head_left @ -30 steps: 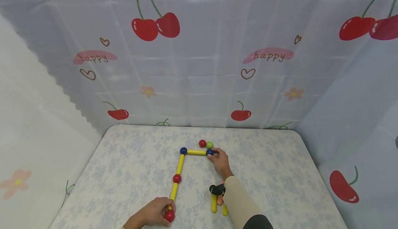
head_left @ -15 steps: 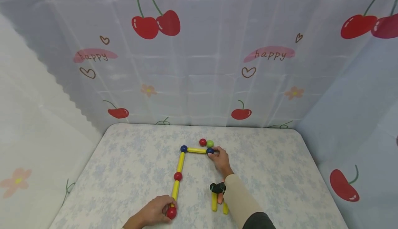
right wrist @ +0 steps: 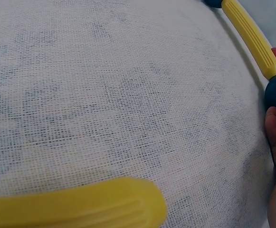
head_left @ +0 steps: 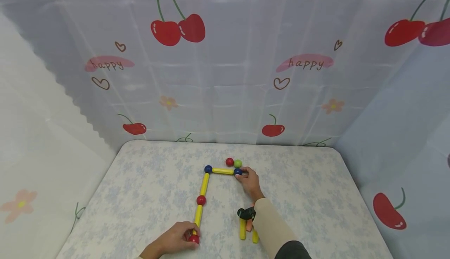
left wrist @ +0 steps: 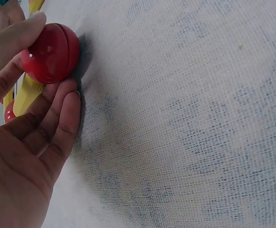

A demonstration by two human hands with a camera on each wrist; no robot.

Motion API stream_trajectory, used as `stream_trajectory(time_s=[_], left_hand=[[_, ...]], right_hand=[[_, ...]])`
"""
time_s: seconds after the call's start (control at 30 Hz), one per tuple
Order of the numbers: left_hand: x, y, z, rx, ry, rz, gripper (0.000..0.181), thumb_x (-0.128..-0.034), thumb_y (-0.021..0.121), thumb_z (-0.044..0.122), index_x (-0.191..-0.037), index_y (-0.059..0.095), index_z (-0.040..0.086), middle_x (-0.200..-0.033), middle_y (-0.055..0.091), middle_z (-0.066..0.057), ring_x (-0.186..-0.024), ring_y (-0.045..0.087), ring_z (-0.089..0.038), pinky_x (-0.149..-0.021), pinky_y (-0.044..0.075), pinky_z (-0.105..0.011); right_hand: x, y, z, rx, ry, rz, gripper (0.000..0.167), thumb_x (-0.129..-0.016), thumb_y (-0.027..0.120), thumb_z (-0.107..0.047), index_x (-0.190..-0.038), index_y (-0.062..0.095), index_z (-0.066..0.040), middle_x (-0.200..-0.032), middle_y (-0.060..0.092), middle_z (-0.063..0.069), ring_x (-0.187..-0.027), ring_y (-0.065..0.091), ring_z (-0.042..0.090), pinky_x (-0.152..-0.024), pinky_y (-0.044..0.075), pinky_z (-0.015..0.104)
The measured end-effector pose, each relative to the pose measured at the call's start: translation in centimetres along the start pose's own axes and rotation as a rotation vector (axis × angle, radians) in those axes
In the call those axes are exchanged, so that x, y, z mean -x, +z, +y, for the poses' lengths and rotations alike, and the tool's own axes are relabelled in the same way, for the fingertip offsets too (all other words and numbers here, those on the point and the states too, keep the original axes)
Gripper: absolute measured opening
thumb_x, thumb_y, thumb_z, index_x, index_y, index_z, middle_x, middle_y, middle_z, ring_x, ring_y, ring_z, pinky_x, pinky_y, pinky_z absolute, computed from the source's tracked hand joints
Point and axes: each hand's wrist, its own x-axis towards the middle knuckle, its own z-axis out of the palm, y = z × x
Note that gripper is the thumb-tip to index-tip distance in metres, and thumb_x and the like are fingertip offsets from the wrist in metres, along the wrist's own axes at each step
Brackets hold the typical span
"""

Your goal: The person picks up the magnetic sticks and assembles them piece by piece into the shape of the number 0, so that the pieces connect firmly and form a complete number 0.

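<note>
At the left, your left hand point(head_left: 175, 237) grips the near red ball point(head_left: 194, 240), with the thumb and the fingers curled round it. This ball is the near end of one bent line on the table point(head_left: 140, 196), which has four balls, two red and two blue, and three yellow rods point(head_left: 204, 184). From your left hand, one rod goes away from you to the middle red ball point(head_left: 201, 200); a second rod leads to the corner blue ball point(head_left: 208, 169); the third rod runs to the right, to the end blue ball point(head_left: 238, 171). Just beyond this end lie two loose balls side by side, one loose red ball point(head_left: 229, 161) and one green ball point(head_left: 238, 163). Nearer to you, two loose rods point(head_left: 243, 229), also yellow, lie by your right forearm, with orange point(head_left: 249, 225) showing between them; the sleeve and a black device point(head_left: 246, 213) partly cover this group, so I cannot count the orange pieces. Your right hand point(head_left: 250, 183) pinches the end blue ball between thumb and finger.
</note>
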Motion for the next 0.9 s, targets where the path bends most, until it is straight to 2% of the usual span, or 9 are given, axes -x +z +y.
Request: stream_trajectory(time_s=[0.1,0.3,0.5,0.67,0.77,0.83,0.9], left_hand=[[0.0,0.0,0.0,0.04,-0.026,-0.005,0.017,-0.0833,0.076,0.022,-0.096,0.066,0.019,-0.083,0.058,0.009,-0.071,0.052,-0.006,-0.064,0.045,-0.021],[-0.1,-0.4,-0.1,0.075,0.001,-0.025,0.015,-0.0841,0.075,0.022,-0.097,0.068,0.018,-0.082,0.06,0.01,-0.071,0.053,-0.005,-0.065,0.044,-0.021],[0.0,-0.9,0.2,0.104,0.004,-0.066,0.012,-0.0871,0.071,0.018,-0.099,0.069,0.016,-0.079,0.06,0.008,-0.068,0.052,-0.005,-0.064,0.044,-0.021],[-0.2,-1.4,0.5,0.101,0.019,-0.095,0.013,-0.0853,0.073,0.014,-0.098,0.07,0.015,-0.077,0.06,0.006,-0.066,0.053,-0.005,-0.062,0.043,-0.021],[-0.5,-1.7,0.4,0.094,0.019,-0.116,0.013,-0.085,0.073,0.014,-0.098,0.069,0.016,-0.077,0.059,0.006,-0.066,0.052,-0.005,-0.062,0.042,-0.021],[-0.6,-1.8,0.3,0.089,0.017,-0.127,0.013,-0.085,0.073,0.014,-0.098,0.069,0.016,-0.078,0.059,0.006,-0.067,0.052,-0.006,-0.063,0.042,-0.021],[-0.6,-1.9,0.2,0.089,0.015,-0.131,0.014,-0.0845,0.074,0.014,-0.097,0.069,0.017,-0.078,0.058,0.005,-0.067,0.051,-0.006,-0.063,0.042,-0.022]], right_hand=[[-0.1,0.1,0.3,0.006,-0.003,0.001,0.035,-0.09,0.07,-0.019,-0.122,0.061,-0.007,-0.11,0.062,0.01,-0.09,0.058,0.02,-0.075,0.048,0.035],[-0.3,0.1,0.6,0.0,-0.009,-0.002,0.036,-0.089,0.07,-0.021,-0.122,0.061,-0.008,-0.11,0.062,0.01,-0.09,0.059,0.02,-0.075,0.048,0.036],[-0.4,0.0,0.2,-0.019,-0.001,-0.025,0.037,-0.089,0.071,-0.017,-0.122,0.061,-0.006,-0.11,0.061,0.011,-0.09,0.058,0.021,-0.075,0.048,0.037],[-0.1,-0.5,0.0,-0.014,0.0,-0.055,0.043,-0.089,0.071,-0.016,-0.128,0.057,-0.006,-0.119,0.06,0.012,-0.097,0.059,0.023,-0.082,0.048,0.039],[0.3,-1.1,-0.2,0.0,0.002,-0.077,0.048,-0.089,0.071,-0.017,-0.132,0.052,-0.007,-0.12,0.058,0.012,-0.098,0.059,0.023,-0.081,0.049,0.039],[0.8,-1.5,-0.4,0.013,0.009,-0.1,0.048,-0.087,0.073,-0.016,-0.129,0.052,-0.008,-0.118,0.058,0.012,-0.095,0.06,0.023,-0.079,0.05,0.038],[1.5,-2.1,-0.6,0.035,-0.017,-0.155,0.043,-0.085,0.074,-0.012,-0.123,0.055,-0.006,-0.114,0.059,0.012,-0.092,0.06,0.023,-0.076,0.051,0.037]])
